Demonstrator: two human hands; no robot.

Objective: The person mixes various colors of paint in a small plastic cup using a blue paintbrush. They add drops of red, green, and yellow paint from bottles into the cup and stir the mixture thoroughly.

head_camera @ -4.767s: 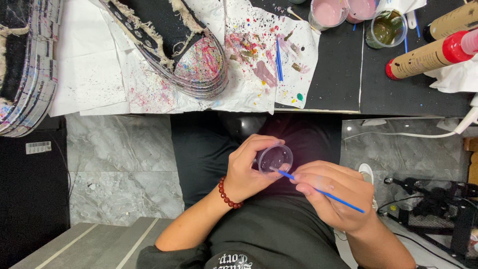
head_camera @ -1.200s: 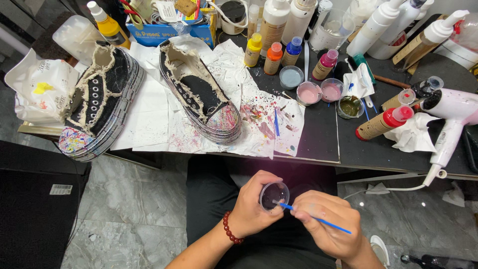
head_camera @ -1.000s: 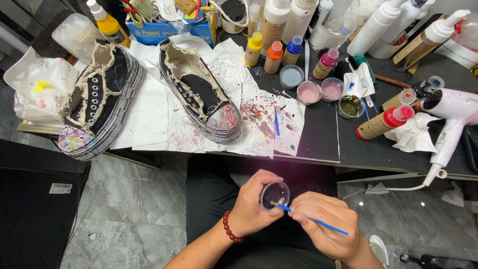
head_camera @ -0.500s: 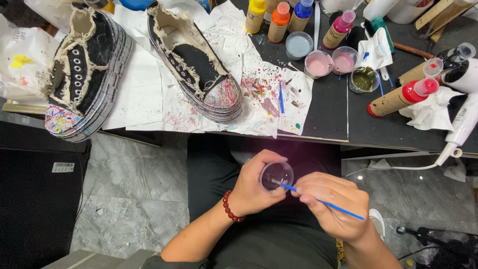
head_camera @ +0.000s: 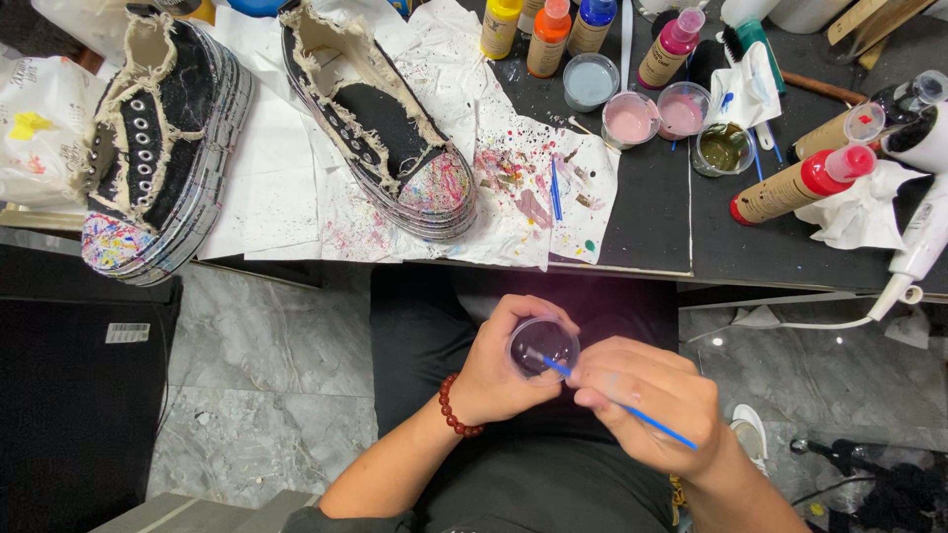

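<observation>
My left hand [head_camera: 499, 370], with a red bead bracelet on the wrist, holds a small clear plastic cup [head_camera: 542, 344] over my lap. My right hand [head_camera: 647, 400] grips a thin blue paintbrush [head_camera: 632, 412] whose tip is inside the cup. On the table above lie two black frayed platform sneakers with paint-splattered toes: one [head_camera: 380, 118] on white paper in the middle, the other [head_camera: 148, 148] at the left edge.
Paint-spattered paper [head_camera: 533, 188] with another blue brush [head_camera: 555, 190] covers the table's middle. Paint bottles [head_camera: 545, 38], small cups of pink and blue paint [head_camera: 632, 116], a red-capped tube [head_camera: 795, 183], tissues and a white hair dryer [head_camera: 923, 232] crowd the right. Grey marble floor lies below.
The view has tilted down and closer over the last seconds, so the table sits higher in frame. My hands stay together at my lap, the brush still in the cup.
</observation>
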